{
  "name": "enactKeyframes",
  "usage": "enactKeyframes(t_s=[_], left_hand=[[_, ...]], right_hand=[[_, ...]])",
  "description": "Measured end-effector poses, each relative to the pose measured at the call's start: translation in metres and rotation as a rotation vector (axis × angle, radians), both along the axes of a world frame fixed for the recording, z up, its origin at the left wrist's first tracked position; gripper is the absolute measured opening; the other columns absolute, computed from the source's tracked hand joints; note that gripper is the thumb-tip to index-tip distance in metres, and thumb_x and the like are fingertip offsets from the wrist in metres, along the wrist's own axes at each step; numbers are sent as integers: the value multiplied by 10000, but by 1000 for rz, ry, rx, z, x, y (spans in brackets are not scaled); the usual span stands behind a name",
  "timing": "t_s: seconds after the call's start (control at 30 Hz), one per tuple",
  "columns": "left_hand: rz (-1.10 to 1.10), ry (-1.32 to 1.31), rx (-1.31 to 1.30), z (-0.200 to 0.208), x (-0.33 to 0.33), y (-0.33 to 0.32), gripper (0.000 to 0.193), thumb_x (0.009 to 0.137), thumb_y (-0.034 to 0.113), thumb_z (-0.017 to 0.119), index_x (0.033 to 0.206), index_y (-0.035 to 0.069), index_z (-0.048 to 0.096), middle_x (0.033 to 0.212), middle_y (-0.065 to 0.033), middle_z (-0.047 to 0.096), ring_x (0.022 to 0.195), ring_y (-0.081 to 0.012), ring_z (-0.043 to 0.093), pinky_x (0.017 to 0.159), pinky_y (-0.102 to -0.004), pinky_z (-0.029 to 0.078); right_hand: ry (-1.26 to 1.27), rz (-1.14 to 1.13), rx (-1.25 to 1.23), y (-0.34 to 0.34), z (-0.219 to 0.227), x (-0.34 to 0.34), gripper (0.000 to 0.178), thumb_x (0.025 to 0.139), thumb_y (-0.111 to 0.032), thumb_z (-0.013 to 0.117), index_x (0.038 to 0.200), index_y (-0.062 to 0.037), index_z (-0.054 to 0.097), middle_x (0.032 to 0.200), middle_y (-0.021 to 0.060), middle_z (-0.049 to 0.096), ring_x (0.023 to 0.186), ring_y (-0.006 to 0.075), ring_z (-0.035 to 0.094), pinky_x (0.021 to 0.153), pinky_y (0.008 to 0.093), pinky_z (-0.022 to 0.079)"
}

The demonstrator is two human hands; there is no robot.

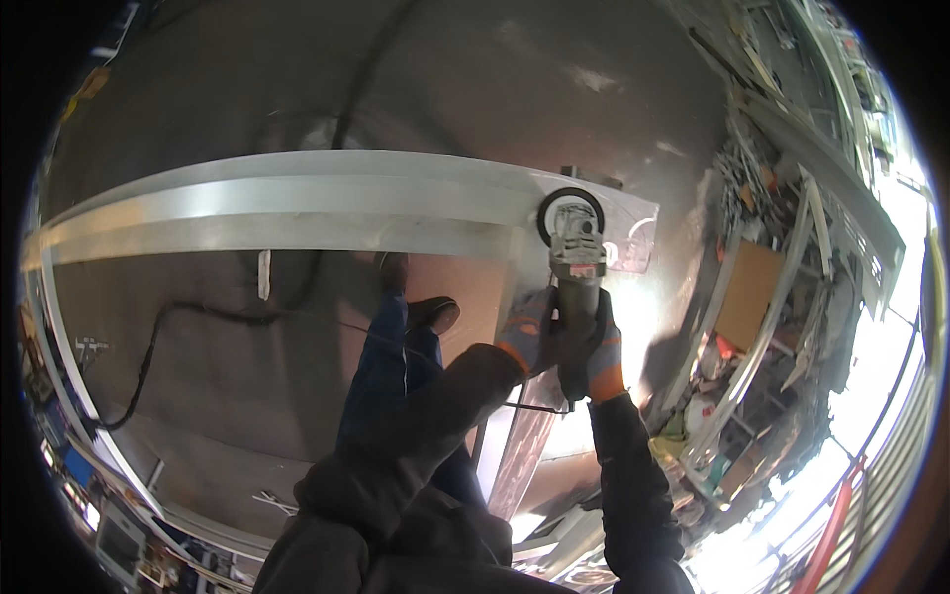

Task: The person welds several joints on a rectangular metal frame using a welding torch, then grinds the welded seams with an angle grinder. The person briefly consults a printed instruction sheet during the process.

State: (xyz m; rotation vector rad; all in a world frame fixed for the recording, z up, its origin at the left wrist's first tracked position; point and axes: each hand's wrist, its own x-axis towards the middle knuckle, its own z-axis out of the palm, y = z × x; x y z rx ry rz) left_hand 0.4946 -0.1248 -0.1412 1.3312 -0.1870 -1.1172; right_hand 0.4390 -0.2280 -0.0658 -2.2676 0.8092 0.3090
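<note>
In the head view, the left hand, in a grey glove with an orange cuff (532,332), and the right hand, in a grey-and-dark glove with an orange cuff (606,358), grip a handheld angle grinder with a dark cylindrical body and metallic head (579,272); the fingers of both are closed around its body. Beyond the fingertips, the grinder's round, black-rimmed disc end (571,206) lies over the right end of a long, pale metal frame bar (327,203); contact cannot be confirmed. A shiny thin plate (635,230) lies ahead and right of the right fingers. For sound control, both hands should probably stay wrapped firmly, with the disc angle steady, pressure light and fingers well behind the rim. The thin black cord (539,407), behind and below the fingers, should be kept away from the disc.
</note>
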Motion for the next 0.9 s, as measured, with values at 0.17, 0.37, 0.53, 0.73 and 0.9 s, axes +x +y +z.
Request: enactKeyframes(t_s=[0.17, 0.37, 0.53, 0.73, 0.9], left_hand=[[77, 402, -147, 13, 14, 43, 320, 946, 162, 702, 1215, 23, 598, 1109, -106, 699, 981, -204, 681, 834, -333, 559], [-8, -355, 56, 72, -5, 159, 335, 1034, 236, 562, 1282, 14, 603, 1102, -118, 701, 985, -198, 679, 851, -351, 564], [-302, -1150, 347, 82, -24, 198, 379, 1053, 299, 480, 1194, 6, 674, 1040, -134, 725, 956, -249, 692, 840, -423, 570], [-432, -1409, 511, 65, 7, 240, 414, 930, 357, 621, 1222, 69, 676, 1031, -102, 738, 912, -266, 708, 791, -361, 567], [-564, -1352, 392, 88, 13, 219, 446, 882, 318, 678, 1235, 46, 670, 1026, -128, 748, 902, -301, 722, 797, -405, 573]], right_hand=[[-82, -241, 211, 43, -10, -9, 827, 921, -242, 686, 1532, 32, 202, 1167, 235, 663, 1022, 349, 681, 817, 414, 556], [-389, -667, 485, 106, 2, 12, 727, 788, -260, 843, 1375, -32, 480, 1122, 183, 695, 1029, 277, 682, 847, 418, 546], [-582, -880, 634, 127, 25, 25, 702, 803, -195, 821, 1397, -40, 480, 1208, 185, 666, 1133, 265, 644, 942, 393, 516], [-580, -902, 540, 130, 42, 3, 839, 823, -337, 789, 1485, -22, 382, 1229, 256, 665, 1157, 405, 651, 962, 443, 501], [-550, -965, 506, 130, 51, -13, 841, 813, -330, 800, 1471, 2, 394, 1196, 264, 674, 1132, 419, 659, 950, 454, 506]])
